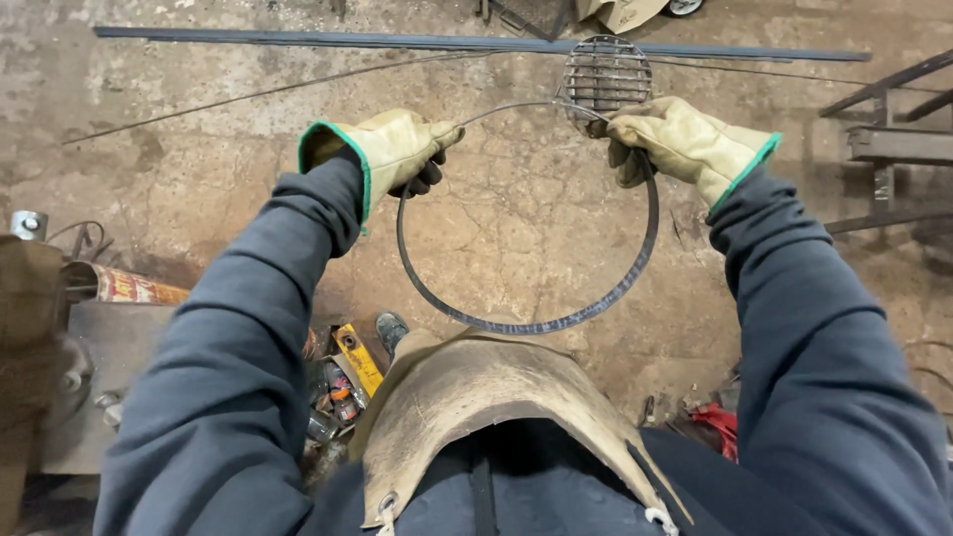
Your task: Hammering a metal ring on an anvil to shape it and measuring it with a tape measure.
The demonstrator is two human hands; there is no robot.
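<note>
I hold a large round metal hoop [526,324] of flat dark strip in front of my chest, above a concrete floor. My left hand [402,147], in a tan leather glove with a green cuff, grips the hoop's upper left. My right hand [667,142], gloved the same way, grips its upper right. The top of the hoop runs between the two gloves as a thin bright arc. A small round wire grate [607,75] lies on the floor just beyond my right hand. A worn leather apron [476,397] covers my front.
A long flat steel bar [298,39] and a thin rod [248,96] lie across the floor ahead. Metal frame pieces [893,139] stand at the right. Cans and small tools [342,382] clutter the floor at lower left, beside a workbench [40,328]. A red tool [720,422] lies at lower right.
</note>
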